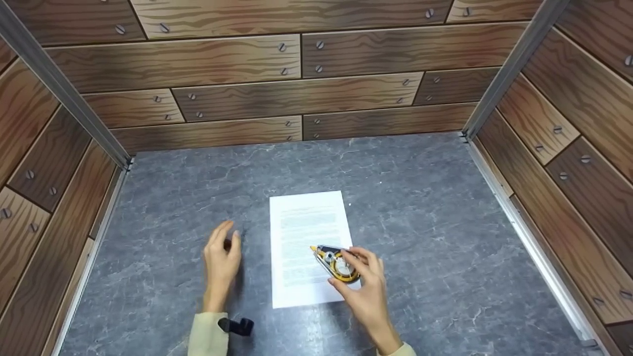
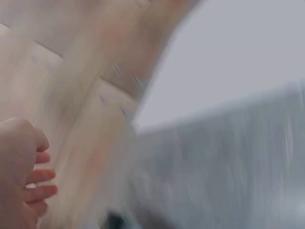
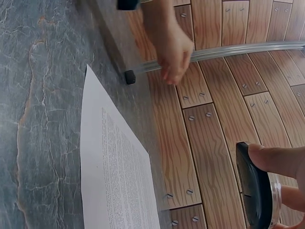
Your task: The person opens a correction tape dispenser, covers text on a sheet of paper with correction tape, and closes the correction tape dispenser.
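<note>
My right hand (image 1: pixel 368 291) pinches a correction tape dispenser (image 1: pixel 341 267) with a clear body, yellow rings and a yellow tip. It is over the lower right part of a printed sheet of paper (image 1: pixel 296 291), its tip pointing up and left. In the right wrist view the dispenser (image 3: pixel 255 186) shows its dark edge between thumb and fingers. Left of the paper my left hand (image 1: pixel 222 257) is raised with relaxed, slightly bent fingers, holding nothing. The left wrist view is blurred, with the left hand (image 2: pixel 21 167) at its left edge.
The paper lies on a grey marbled tabletop (image 1: pixel 435 207). Wood-patterned panels (image 1: pixel 237 59) enclose the back and both sides, with metal rails (image 1: pixel 534 257) along the side edges. A black strap piece (image 1: pixel 237 326) sticks out from the left sleeve. Tiny white specks dot the table right of the paper.
</note>
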`<state>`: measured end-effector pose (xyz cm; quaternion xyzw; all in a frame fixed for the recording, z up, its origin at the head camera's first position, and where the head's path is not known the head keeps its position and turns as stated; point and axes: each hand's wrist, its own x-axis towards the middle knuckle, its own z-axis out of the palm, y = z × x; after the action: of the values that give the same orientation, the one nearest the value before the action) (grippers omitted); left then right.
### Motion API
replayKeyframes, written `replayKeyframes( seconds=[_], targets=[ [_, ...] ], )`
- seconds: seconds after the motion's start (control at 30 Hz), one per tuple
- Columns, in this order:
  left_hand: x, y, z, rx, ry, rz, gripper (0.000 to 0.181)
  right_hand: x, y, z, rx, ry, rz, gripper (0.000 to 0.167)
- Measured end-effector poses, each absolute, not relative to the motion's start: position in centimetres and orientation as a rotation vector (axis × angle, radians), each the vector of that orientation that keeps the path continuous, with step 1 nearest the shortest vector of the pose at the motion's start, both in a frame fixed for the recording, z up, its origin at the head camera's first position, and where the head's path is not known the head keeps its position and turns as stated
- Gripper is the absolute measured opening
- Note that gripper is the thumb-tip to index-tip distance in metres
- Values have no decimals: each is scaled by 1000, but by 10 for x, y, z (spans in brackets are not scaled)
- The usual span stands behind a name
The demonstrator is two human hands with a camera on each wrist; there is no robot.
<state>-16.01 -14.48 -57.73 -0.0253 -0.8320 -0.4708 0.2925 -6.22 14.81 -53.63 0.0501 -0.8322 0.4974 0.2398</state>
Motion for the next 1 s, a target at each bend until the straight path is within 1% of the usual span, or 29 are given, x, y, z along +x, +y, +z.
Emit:
replayKeyframes(
  seconds=[0.1,0.2,0.4,0.53,0.63,0.73,1.0],
  targets=[
    [-146,-124,-559,-16,-2182,-1585,27,-63,148,-534,149,-2263,1348,70],
    [-133,-105,-548,17,-2139,-1950,29,-63,147,-531,139,-2260,1344,79],
    [-109,-78,-542,48,-1889,-2576,39,-61,147,-528,140,-2236,1344,95],
    [-97,-60,-542,68,-1710,-2829,45,-60,145,-528,178,-2205,1312,101],
    [-91,-48,-544,107,-1632,-2937,47,-59,144,-529,194,-2196,1292,101],
    [-87,-37,-545,158,-1541,-2993,44,-58,143,-531,203,-2197,1297,100],
    [-85,-15,-547,328,-1420,-2965,20,-55,139,-532,224,-2189,1345,88]
  ],
)
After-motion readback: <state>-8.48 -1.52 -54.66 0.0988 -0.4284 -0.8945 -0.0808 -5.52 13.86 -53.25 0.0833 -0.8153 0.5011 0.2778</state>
